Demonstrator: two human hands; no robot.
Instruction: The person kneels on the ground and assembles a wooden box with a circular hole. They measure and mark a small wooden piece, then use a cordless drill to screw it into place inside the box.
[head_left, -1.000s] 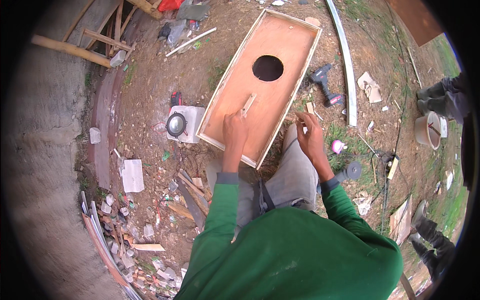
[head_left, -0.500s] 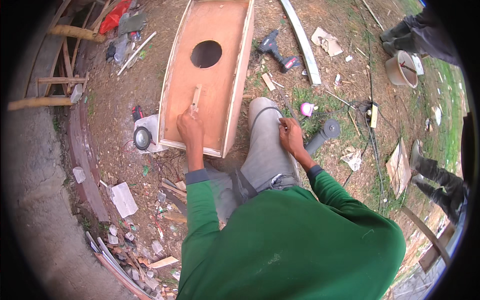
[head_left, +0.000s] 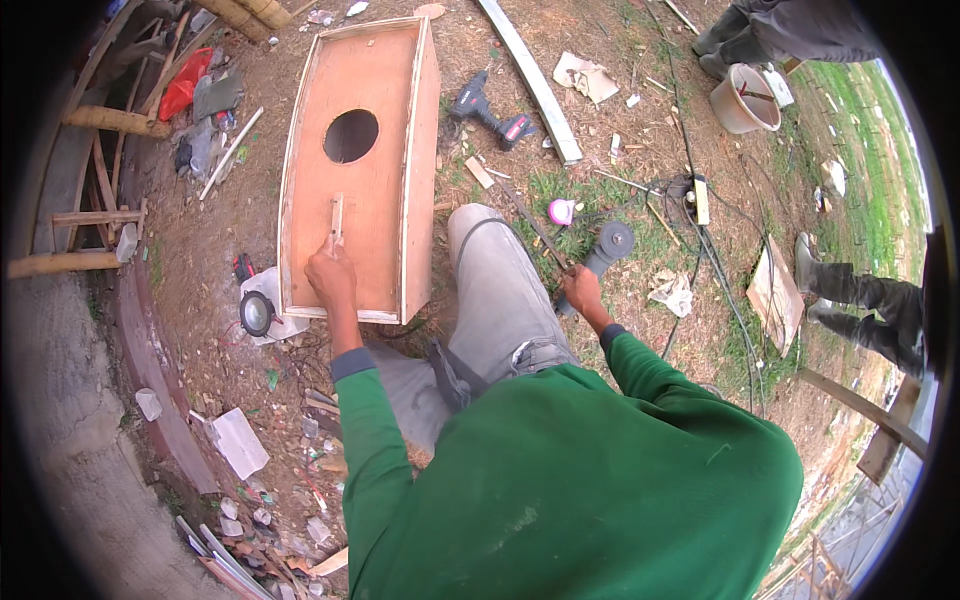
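A long, shallow-framed box of reddish-brown plywood point(head_left: 375, 190) lies on the far left of the person, its long axis running near to far, with the far end leaning slightly right. A short, pale, narrow wooden strip point(head_left: 338, 212) points far, roughly along that same axis, over the near half of the panel; whether it presses flat cannot be told.

The left hand point(head_left: 332, 275) pinches the strip's near end, above the box's near part. The right hand point(head_left: 582, 290) is to the right of the box, well apart from it, its fingers curled around the near end of a thin, dark, flat strip point(head_left: 537, 227) — this one slants from near right to far left.

The box's panel is smooth, with a round cut-out point(head_left: 351, 136) in its far half and a pale, rough-edged raised rim; its right side wall shows as plain wood. Just beside the right hand is a grey angle grinder with a round disc point(head_left: 606, 247). Bent knees in faded grey cloth trousers point(head_left: 505, 290) come between the hands.
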